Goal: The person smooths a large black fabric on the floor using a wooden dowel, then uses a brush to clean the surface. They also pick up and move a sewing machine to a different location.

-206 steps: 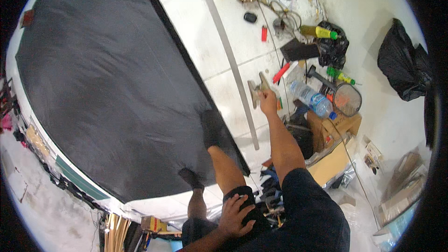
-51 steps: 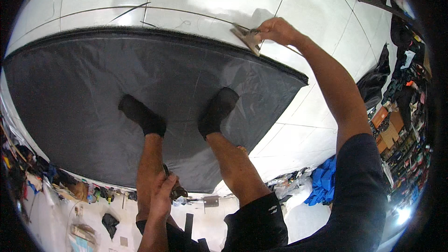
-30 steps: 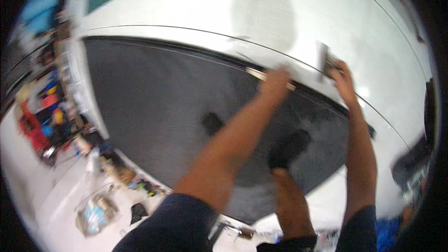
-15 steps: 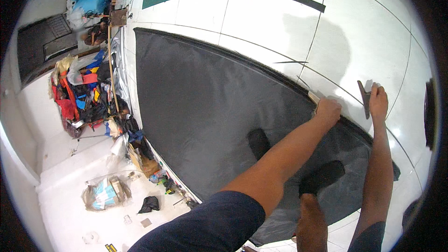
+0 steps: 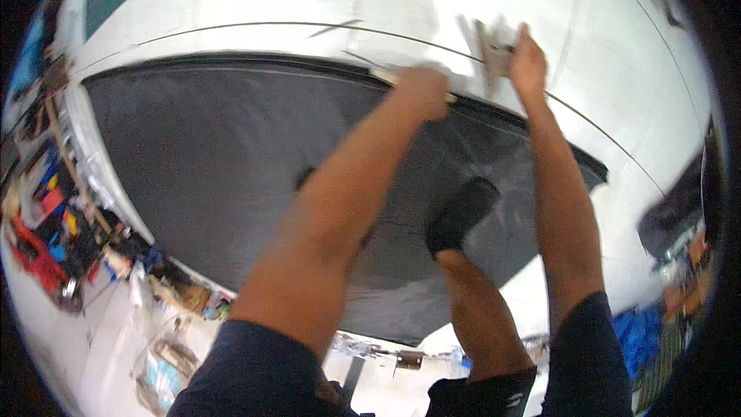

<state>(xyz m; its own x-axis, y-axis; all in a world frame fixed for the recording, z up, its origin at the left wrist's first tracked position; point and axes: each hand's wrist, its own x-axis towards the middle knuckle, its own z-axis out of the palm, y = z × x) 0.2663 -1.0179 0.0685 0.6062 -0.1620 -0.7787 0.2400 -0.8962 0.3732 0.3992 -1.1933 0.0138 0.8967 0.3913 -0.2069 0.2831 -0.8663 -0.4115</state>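
While a foot (image 5: 463,212) occupies sheeting (image 5: 208,139), the left hand (image 5: 426,93) clamps a strip (image 5: 384,76), the right (image 5: 529,68) apparently a tool (image 5: 494,63).

Black sheet (image 5: 224,154): large, faintly glossy, lightly wrinkled, spread flat; darker band (image 5: 255,59) along its far edge. Pale strip (image 5: 383,76): narrow, straight, lying along that edge, middle covered by the left hand (image 5: 424,93). Clamp-like tool (image 5: 495,60): grey-brown, blurred, held in the right hand (image 5: 529,66), beyond the sheet.
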